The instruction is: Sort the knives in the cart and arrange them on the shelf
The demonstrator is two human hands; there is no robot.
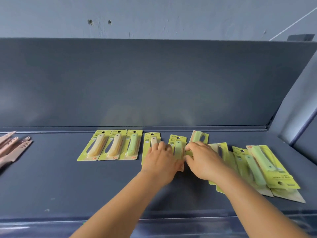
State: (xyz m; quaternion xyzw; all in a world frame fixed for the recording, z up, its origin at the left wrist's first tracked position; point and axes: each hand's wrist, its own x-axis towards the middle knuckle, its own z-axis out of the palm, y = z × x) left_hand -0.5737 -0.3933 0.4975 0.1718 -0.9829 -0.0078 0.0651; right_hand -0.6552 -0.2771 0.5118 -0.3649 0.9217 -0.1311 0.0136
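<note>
My left hand [160, 156] lies flat, fingers fairly straight, pressing on a carded knife with a cream handle [152, 140] on the dark shelf [68, 182]. My right hand [204, 160] is curled, its fingertips pinching a carded knife with a green handle [177, 148] just beside the left hand. Left of them three carded knives sit in a neat row, edges overlapping: two cream-handled [98, 146] [115, 146] and one green-handled [133, 145]. A further green one [199, 136] lies tilted behind my right hand. To the right, a loose heap of green-handled packs [260, 167] overlaps. At the far left edge lie brownish pieces [12, 146]; I cannot tell what they are.
</note>
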